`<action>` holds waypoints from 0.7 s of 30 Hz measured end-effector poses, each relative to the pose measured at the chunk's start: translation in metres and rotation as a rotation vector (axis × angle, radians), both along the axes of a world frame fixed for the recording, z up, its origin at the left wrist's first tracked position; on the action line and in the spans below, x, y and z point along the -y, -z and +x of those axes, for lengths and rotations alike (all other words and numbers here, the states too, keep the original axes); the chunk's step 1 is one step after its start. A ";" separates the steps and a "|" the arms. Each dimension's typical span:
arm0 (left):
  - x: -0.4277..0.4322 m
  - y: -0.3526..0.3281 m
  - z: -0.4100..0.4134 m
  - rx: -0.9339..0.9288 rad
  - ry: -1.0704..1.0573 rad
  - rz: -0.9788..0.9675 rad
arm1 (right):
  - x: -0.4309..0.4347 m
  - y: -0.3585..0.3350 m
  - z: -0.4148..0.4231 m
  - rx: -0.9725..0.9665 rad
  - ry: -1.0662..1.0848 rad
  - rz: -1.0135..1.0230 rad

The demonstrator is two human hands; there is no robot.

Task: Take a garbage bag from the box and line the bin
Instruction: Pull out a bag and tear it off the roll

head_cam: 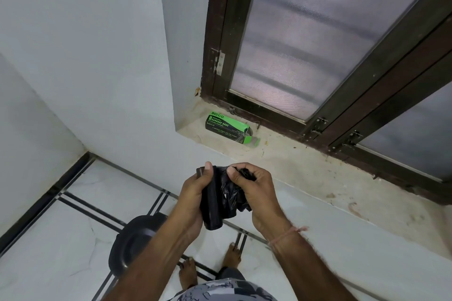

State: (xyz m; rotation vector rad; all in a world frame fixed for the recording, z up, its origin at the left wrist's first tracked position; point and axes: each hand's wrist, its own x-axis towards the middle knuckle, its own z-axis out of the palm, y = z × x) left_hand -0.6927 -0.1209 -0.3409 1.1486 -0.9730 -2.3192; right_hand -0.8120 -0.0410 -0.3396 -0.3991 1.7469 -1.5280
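A black roll of garbage bags [212, 205] is upright in my left hand [193, 193], whose thumb rests on its top end. My right hand [254, 188] pinches a crumpled loose end of black bag [232, 193] beside the roll. The green and black garbage bag box [227, 127] lies on the stone window sill [305, 166], its right end flap open. On the floor below my left forearm stands the black bin [132, 244], partly hidden by that arm.
A dark wooden window frame [269, 115] with frosted panes rises behind the sill. White walls form a corner at left. White floor tiles with black stripes [80, 205] lie below. My bare feet [210, 266] stand next to the bin.
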 end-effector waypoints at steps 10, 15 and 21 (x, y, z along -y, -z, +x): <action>-0.002 -0.003 -0.012 -0.021 -0.054 0.129 | 0.005 -0.004 0.011 0.092 0.033 -0.141; -0.006 -0.005 -0.014 -0.078 -0.096 0.207 | 0.010 -0.008 0.019 0.195 0.065 -0.175; -0.008 -0.013 -0.017 -0.143 -0.182 0.274 | 0.018 -0.013 0.023 0.352 0.171 -0.228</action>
